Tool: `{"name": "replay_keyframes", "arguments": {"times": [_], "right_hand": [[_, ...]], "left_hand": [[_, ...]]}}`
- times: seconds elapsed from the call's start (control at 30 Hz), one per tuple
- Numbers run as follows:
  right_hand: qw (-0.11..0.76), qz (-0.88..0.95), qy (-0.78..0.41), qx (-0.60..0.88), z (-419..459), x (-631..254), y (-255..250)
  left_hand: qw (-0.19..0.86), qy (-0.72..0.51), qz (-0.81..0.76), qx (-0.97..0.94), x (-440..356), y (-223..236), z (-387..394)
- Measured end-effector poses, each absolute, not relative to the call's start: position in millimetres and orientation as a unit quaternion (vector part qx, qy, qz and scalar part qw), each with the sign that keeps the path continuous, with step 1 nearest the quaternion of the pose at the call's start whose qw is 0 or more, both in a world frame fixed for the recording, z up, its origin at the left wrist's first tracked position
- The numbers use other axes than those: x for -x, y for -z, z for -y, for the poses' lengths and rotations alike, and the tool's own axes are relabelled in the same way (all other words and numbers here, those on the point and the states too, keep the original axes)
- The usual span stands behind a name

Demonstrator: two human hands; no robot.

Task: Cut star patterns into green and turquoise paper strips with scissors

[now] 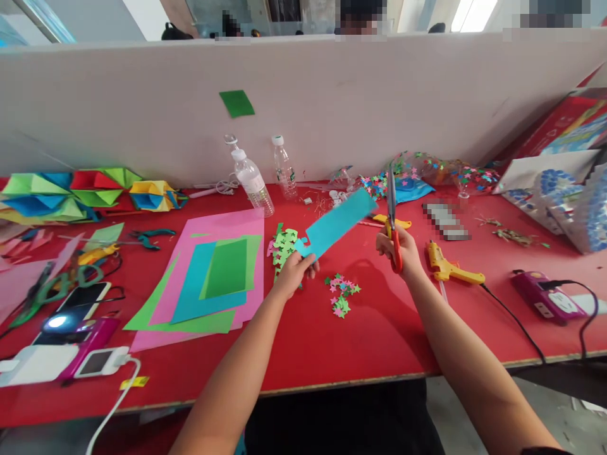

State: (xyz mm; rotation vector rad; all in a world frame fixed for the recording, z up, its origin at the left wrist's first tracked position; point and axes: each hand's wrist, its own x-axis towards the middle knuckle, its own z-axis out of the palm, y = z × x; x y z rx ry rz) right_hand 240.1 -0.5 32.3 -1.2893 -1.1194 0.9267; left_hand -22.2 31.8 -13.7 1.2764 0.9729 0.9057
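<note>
Pinched in my left hand (pixel 294 273) is a strip of blue paper (pixel 339 221), slanting up to the right, with notches cut near its lower end. My right hand (pixel 399 249) grips a pair of scissors (pixel 391 202) by the red-orange handles. The blades point upward, look closed, and stand apart from the paper. Below the strip lies a small pile of star cut-outs (pixel 342 296) in green, pink and blue. Green paper with shapes cut out of it (pixel 284 246) lies just behind my left hand.
Coloured paper sheets (pixel 156 313) are stacked left of centre. Plastic bottles (pixel 251 180) stand near the partition (pixel 303 95). A yellow glue gun (pixel 450 268) and a purple power strip (pixel 545 297) lie on the right. Phones (pixel 85 300), pliers (pixel 150 237) and green-handled scissors (pixel 78 278) lie left.
</note>
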Motion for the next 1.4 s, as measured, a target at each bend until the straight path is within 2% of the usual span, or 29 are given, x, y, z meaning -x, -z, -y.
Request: {"name": "replay_keyframes", "arguments": {"times": [0.07,0.17,0.3,0.4,0.93,1.17,1.4], "right_hand": [[0.510,0.520,-0.405,0.552,5.7,-236.7,-38.0],[0.381,0.625,-0.391,0.558,12.9,-227.3,-43.4],[0.213,0.721,-0.330,0.571,19.2,-211.2,-41.8],[0.145,0.746,-0.307,0.573,21.5,-204.5,-37.9],[0.166,0.697,-0.467,0.517,31.4,-190.5,-34.9],[0.177,0.666,-0.531,0.493,33.7,-189.5,-32.7],[0.177,0.655,-0.529,0.509,34.5,-185.5,-31.8]], "left_hand": [[0.616,-0.456,-0.404,-0.499,23.9,9.1,-33.0],[0.608,-0.522,-0.396,-0.449,26.3,2.0,-33.3],[0.606,-0.564,-0.377,-0.415,30.3,-3.8,-32.7],[0.608,-0.578,-0.368,-0.400,31.8,-6.2,-32.6],[0.645,-0.547,-0.359,-0.396,15.3,-7.6,-16.8],[0.608,-0.568,-0.396,-0.389,15.0,-8.5,-17.6],[0.582,-0.572,-0.406,-0.412,14.2,-3.7,-15.6]]}}
